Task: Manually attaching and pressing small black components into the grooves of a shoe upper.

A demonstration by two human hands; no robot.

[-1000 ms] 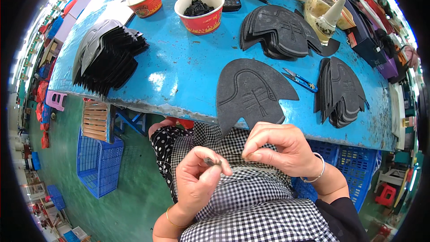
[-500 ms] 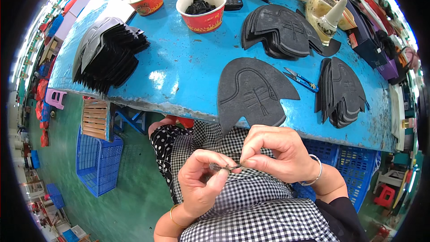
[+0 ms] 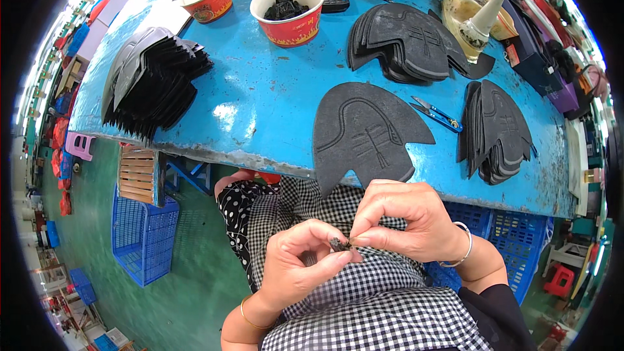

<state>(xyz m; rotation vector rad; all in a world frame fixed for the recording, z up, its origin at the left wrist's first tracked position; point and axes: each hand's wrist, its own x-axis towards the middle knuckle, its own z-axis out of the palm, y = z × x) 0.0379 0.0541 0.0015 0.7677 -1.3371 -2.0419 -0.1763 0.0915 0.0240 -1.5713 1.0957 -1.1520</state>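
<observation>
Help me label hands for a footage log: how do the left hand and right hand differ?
The left hand wears a thin golden bangle, the right hand a silvery bangle.
The left hand holds a small dark piece between thumb and fingers; the right hand pinches at its right end.
The left hand sits lower in the picture than the right hand.
Both are ungloved.

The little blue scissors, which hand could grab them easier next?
Probably the right hand: it is nearer the little blue scissors, which lie ahead of it. The left hand is farther off. Both hands' fingertips are busy at the small dark piece, though.
</observation>
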